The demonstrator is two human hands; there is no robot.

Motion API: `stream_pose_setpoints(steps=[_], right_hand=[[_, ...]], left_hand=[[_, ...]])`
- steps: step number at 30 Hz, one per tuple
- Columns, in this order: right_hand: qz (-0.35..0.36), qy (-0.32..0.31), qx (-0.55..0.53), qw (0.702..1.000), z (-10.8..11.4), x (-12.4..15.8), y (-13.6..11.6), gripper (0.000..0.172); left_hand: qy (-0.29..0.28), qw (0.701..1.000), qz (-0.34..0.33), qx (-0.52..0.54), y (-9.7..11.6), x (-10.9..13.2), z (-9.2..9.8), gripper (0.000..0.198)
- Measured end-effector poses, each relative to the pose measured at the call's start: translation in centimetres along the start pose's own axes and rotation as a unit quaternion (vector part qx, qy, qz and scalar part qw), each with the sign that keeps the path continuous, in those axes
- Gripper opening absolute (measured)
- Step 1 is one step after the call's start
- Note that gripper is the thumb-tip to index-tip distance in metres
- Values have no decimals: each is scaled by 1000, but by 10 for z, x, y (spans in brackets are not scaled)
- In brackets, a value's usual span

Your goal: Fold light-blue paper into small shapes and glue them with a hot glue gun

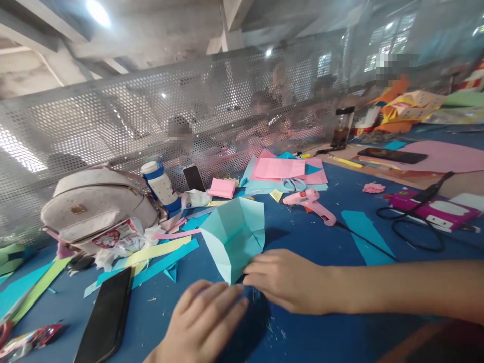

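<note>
A folded light-teal paper stands on the blue table in front of me, its sides raised like an open box with creases. My right hand reaches in from the right, with its fingers closed on the paper's lower right edge. The thumb side is partly hidden. My left hand is just below the paper's near corner, its fingers extended and slightly bent. No object shows in it, and I cannot tell whether its fingertips touch the paper.
A black phone lies at left, near paper strips. Behind are a pale backpack and bottle. A pink glue gun, light-blue scissors and purple power strip with cable lie right. A perforated metal screen closes off the back.
</note>
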State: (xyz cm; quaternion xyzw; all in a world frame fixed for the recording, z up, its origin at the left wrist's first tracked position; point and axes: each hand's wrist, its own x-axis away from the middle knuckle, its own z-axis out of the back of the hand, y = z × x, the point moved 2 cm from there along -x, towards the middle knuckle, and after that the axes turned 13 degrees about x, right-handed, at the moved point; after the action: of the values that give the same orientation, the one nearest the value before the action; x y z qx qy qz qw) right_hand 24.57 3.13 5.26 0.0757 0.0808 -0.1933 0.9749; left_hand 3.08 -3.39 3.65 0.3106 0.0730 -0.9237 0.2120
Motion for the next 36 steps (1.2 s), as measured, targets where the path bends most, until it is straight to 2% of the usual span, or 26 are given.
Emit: stream_pose_setpoints(steps=[3,7,10,14,20,24,27,30,33,36], right_hand=[[-47,6,8,999,12,7,23,23],[-220,-35,16,975,18,18,53,29],[-280,-41,15,959,17,23,62,28],[-289,-43,7,956,9,12,63,35],[-284,-18,-158,946,0,-20,63,27],[-241,-58,-257,934,-8,-30,48,29],[-219,-83,-389,891,-15,-30,29,25],[-205,-115,-534,812,-19,-26,9,20],[-202,-152,-599,760,-18,-20,-8,25],[-205,-172,-629,730,-14,-17,-17,31]], left_hand=[[-96,995,-35,-17,6,-9,-13,42],[-93,996,-4,-5,-3,-18,-15,41],[-105,994,2,-4,-11,-17,-9,40],[-141,990,13,-9,-21,-11,-3,39],[-145,988,46,-18,-34,1,1,39],[-129,987,74,-61,-40,7,1,43],[-110,987,68,-94,-43,7,2,39],[-86,989,33,-113,-44,5,5,35],[-63,989,0,-132,-42,2,6,33],[-34,990,-15,-137,-39,-1,6,33]])
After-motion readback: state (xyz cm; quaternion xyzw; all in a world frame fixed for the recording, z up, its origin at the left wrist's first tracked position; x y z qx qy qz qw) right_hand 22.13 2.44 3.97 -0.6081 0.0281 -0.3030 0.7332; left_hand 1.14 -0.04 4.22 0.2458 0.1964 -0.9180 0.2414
